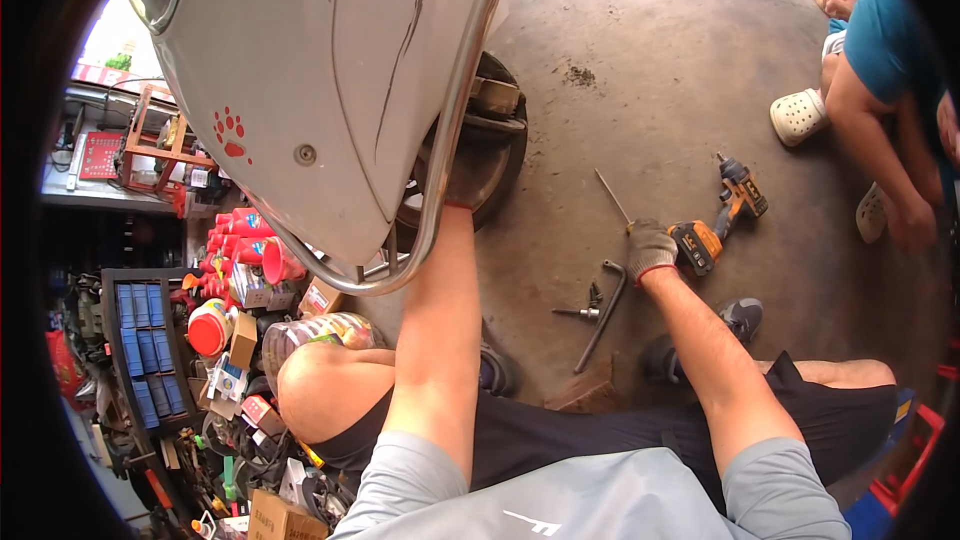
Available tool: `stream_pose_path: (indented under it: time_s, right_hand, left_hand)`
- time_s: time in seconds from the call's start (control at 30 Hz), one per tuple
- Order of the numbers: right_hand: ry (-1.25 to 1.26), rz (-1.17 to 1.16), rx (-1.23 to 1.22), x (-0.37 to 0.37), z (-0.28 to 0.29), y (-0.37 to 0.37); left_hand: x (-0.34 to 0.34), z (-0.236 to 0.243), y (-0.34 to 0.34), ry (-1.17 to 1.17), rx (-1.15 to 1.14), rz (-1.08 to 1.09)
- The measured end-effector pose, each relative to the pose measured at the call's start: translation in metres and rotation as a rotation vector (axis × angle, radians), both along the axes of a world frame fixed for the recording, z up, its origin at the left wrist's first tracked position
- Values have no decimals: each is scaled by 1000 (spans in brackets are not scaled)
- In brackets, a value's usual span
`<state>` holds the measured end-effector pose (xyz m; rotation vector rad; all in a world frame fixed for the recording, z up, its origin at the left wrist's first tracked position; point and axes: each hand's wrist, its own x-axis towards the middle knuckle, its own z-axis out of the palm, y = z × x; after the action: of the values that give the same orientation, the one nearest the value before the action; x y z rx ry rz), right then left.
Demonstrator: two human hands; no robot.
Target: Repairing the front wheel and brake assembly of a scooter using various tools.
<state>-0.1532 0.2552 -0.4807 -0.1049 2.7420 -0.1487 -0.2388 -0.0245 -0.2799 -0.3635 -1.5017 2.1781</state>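
My right hand (652,246), in a grey knitted glove, is closed around a screwdriver (613,196) whose long thin shaft points up and left. Just right of that hand lies an orange and black cordless impact driver (702,242). Below and left of it, an L-shaped wrench (603,318), a small metal tool with a dark shank (582,313) and a few dark screws (595,292) rest on the floor. My left forearm (442,290) reaches in behind the chrome guard bar (440,175) of a white scooter (300,70), beside its wheel (495,155). The left hand itself is hidden there.
At the right edge another person (880,90) in a teal top crouches, wearing cream clogs (798,117). Left of my knee, boxes, red bottles (240,230), a clear plastic jar (310,340) and blue drawers (148,350) crowd together. A reddish-brown piece (588,390) lies between my feet.
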Motion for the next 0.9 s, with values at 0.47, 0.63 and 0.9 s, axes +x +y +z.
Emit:
stream_pose_path:
  time_s: [0.47, 0.63, 0.9]
  right_hand:
    - [-433, -750, -1082, -44, 121, -4]
    - [-337, -199, -767, -64, 212, 31]
    - [-16, 132, -715, -21, 316, 67]
  left_hand:
    - [-7, 3, 6, 647, -1390, 452]
    - [-6, 8, 17, 506, -1133, 317]
    - [-12, 5, 13, 834, -1641, 672]
